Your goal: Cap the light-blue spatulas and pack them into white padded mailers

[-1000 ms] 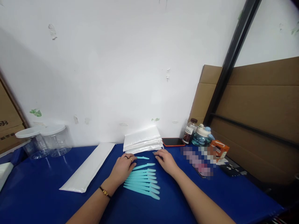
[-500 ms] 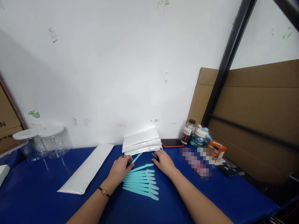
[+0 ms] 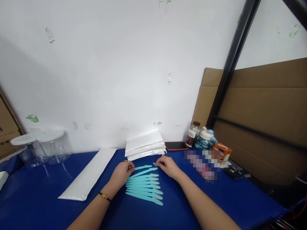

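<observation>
My left hand point(image 3: 124, 171) pinches the handle end of a turquoise eyebrow razor point(image 3: 143, 167), whose blade end points right toward my other hand. Between the fingertips of my right hand point(image 3: 167, 165) is a small clear blade cap point(image 3: 155, 164), a short way from the held razor's tip. Just below lies a fanned row of several turquoise eyebrow razors point(image 3: 144, 188) on the blue table, handles to the left and pale, capped-looking ends to the right.
A pile of white mailers point(image 3: 145, 143) is behind my hands; a long white packet point(image 3: 90, 174) lies left. Clear jars point(image 3: 55, 147) stand far left. To the right are a phone point(image 3: 176, 146), a brown-capped bottle point(image 3: 192, 134), a water bottle point(image 3: 204, 140) and an orange box point(image 3: 222, 153).
The razor in my left hand has swung from pointing up and right to nearly level. My right hand has lowered slightly, and the clear cap now points toward the razor.
</observation>
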`<state>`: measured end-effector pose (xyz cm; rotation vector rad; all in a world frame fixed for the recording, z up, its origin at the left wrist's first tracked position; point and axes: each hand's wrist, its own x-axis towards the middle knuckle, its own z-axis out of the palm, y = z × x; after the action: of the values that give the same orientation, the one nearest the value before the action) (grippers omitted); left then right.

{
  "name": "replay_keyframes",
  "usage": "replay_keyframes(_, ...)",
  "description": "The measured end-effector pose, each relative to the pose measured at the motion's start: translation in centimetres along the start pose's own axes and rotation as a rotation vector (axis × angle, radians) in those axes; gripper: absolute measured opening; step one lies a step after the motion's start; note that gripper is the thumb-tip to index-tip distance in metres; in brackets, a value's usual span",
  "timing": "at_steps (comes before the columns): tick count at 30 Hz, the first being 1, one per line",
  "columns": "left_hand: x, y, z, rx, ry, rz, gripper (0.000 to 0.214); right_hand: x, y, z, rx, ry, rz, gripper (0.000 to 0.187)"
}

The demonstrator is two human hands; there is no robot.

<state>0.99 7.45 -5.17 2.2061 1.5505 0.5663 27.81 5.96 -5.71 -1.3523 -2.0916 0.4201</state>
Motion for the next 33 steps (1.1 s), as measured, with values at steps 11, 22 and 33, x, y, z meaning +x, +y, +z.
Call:
replay_keyframes(11, -0.1, 1.1, 0.1, -0.023, -0.035, 0.051, 0.014, 0.0, -1.5, 0.7, 0.097, -0.037, -0.065, 0.021)
replay_keyframes(22, -2.9, 3.8, -1.3, 0.095, -0.292, 0.3, 0.11, -0.1, 0.9, -1.0, 0.144, 0.195, 0.068, 0.024)
replay_keyframes(33, -4.1, 10.1, 0.4, 0.452, -0.301, 0.263, 0.041, -0.5, 0.6, -2.0, 0.207, 0.238, 0.088, 0.025)
